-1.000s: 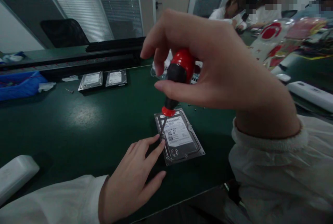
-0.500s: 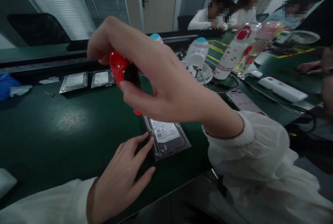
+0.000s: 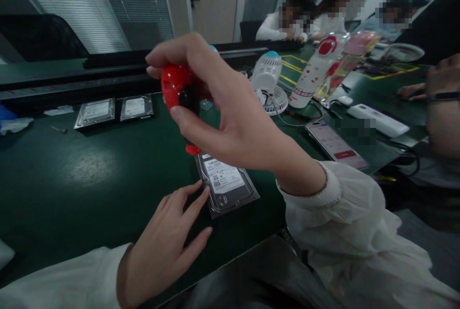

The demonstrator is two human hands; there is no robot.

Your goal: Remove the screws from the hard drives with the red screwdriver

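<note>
A hard drive (image 3: 235, 189) with a white label lies flat on the green table before me. My left hand (image 3: 168, 232) rests at its left edge, fingers stretched out and the fingertips touching the casing. Above the drive, my right hand (image 3: 230, 108) is curled around the glossy red-and-black handle of a screwdriver (image 3: 176, 86). The handle stands nearly upright, with its red lower end over the drive's far part. My right hand hides that far part, and the screwdriver's shaft and tip do not show.
Two more hard drives, one wider (image 3: 95, 111) and one smaller (image 3: 136, 107), lie at the back left. A white fan (image 3: 268, 76), a patterned bottle (image 3: 311, 74), a phone (image 3: 336, 146) and a white power strip (image 3: 377, 120) with cables stand or lie rightward. Other people sit beyond and at right.
My right hand has turned around the screwdriver handle, its fingers now less curled and showing more of the red top. My left hand stays at the drive's edge. The whole view has shifted slightly.
</note>
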